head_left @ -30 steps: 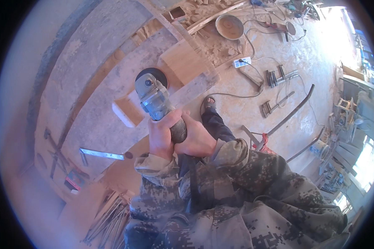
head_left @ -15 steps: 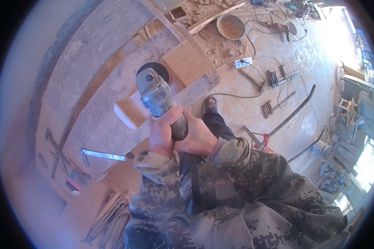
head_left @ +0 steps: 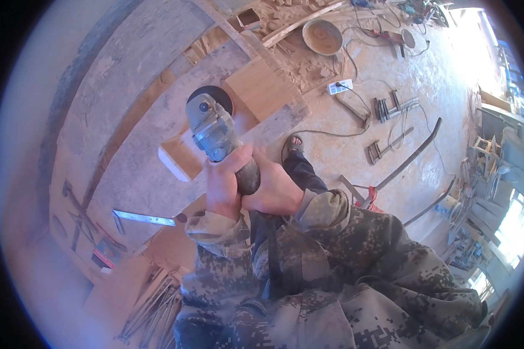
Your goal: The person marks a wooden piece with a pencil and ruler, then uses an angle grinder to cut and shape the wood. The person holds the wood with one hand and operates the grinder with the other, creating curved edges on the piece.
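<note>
Both my hands are wrapped round the dark body of an angle grinder (head_left: 213, 132), a worn grey tool with a black disc (head_left: 220, 96) at its far end. My left hand (head_left: 222, 185) closes on it from the left, my right hand (head_left: 278, 189) from the right, and the two touch. Beneath the disc lies a wooden piece (head_left: 183, 152), its near left end and pale side showing from under the tool. The disc and grinder hide its middle. A flat light board (head_left: 263, 88) extends beyond the disc to the right, on the worn bench (head_left: 151, 131).
A try square (head_left: 145, 218) lies on the bench to the left. On the floor at right are a power strip (head_left: 340, 86) with cables, a hammer (head_left: 355, 113), clamps (head_left: 395, 108) and a round pan (head_left: 322, 37) among shavings. My foot (head_left: 295, 142) stands beside the bench.
The grinder and both hands have shifted slightly left and toward the far side, with the disc moving along over the wooden piece. My grip stays the same.
</note>
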Demonstrator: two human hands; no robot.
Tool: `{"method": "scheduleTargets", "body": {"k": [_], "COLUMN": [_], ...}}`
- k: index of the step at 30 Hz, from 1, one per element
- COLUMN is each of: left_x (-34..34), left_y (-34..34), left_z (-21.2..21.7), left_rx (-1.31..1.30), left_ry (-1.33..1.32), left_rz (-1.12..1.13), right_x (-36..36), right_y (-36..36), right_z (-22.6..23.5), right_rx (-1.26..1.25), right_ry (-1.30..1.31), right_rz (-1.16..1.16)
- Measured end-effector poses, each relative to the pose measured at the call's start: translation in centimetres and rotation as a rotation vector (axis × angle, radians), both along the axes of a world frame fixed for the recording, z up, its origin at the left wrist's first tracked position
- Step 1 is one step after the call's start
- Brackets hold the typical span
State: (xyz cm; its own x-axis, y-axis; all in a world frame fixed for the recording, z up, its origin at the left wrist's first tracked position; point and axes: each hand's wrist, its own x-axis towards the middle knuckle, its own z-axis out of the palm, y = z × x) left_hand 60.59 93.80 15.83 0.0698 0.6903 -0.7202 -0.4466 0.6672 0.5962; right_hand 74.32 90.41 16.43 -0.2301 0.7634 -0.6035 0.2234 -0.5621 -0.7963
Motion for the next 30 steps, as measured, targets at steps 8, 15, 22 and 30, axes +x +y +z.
{"method": "scheduleTargets", "body": {"k": [8,15,22,30], "left_x": [-0.2,0.3,0.0,0.4], "left_y": [-1.3,-1.7,-2.8,-2.5], "left_z": [0.2,0.5,0.5,0.2], "left_rx": [0.070,0.026,0.043,0.048], "left_ry": [-0.063,0.000,-0.024,-0.022], "left_rz": [-0.051,-0.085,-0.077,-0.099], "right_x": [0.0,0.6,0.4,0.9], "right_y": [-0.6,-1.2,-2.1,-1.9], "right_z": [1.1,1.3,1.3,1.5], "right_rx": [0.022,-0.049,-0.035,-0.020], "right_ry": [-0.008,-0.003,-0.003,-0.001], "right_rz": [0.015,0.030,0.021,0.003]}}
